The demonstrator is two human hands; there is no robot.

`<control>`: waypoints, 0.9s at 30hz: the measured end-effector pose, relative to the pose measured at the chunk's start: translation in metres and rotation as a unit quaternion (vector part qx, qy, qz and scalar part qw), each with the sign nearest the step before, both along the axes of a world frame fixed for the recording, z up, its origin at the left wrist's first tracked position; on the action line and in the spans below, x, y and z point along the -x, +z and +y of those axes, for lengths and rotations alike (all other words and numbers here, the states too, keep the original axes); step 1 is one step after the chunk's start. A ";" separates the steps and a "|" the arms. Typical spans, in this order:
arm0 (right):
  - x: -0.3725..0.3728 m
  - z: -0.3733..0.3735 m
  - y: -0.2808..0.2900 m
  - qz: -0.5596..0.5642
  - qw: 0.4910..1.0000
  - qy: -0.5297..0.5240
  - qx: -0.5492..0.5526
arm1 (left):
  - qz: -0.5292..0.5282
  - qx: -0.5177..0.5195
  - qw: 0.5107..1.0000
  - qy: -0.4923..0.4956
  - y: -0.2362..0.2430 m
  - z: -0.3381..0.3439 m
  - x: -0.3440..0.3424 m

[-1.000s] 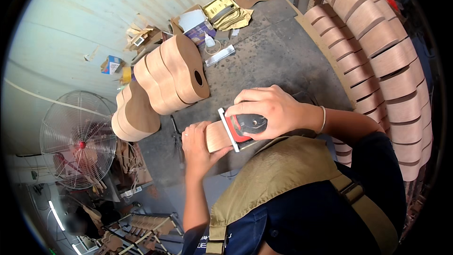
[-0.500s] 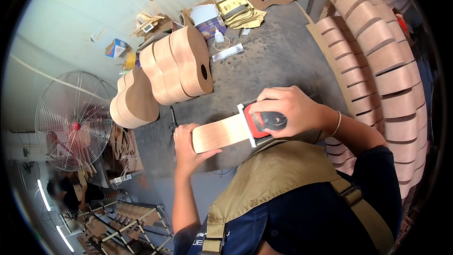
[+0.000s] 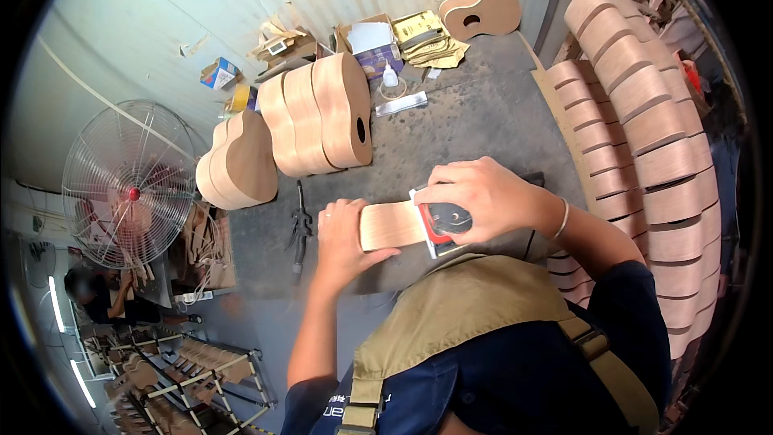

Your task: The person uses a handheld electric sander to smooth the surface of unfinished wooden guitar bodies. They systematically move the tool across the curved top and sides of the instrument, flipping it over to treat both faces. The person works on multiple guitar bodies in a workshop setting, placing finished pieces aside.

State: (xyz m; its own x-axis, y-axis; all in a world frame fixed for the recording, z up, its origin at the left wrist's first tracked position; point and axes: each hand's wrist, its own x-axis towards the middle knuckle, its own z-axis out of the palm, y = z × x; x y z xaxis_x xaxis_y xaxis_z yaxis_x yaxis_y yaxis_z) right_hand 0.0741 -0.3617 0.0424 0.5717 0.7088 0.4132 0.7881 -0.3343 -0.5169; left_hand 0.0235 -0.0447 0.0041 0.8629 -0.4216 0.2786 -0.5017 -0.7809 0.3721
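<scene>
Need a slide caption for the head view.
Left hand grips wood piece, right hand holds sander against it, guitar bodies beyond.

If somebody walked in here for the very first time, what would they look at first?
Probably the red-and-black tool in the middle, gripped by the right hand over a pale wooden piece that the left hand holds. Next, maybe the tall rows of curved wooden parts on the right, or the guitar-shaped bodies at the dark table's left. The big round fan stands out far left.
</scene>
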 end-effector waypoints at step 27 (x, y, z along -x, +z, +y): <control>0.003 -0.002 -0.002 0.061 0.998 -0.022 -0.011 | 0.002 -0.005 1.000 0.011 0.002 -0.014 -0.001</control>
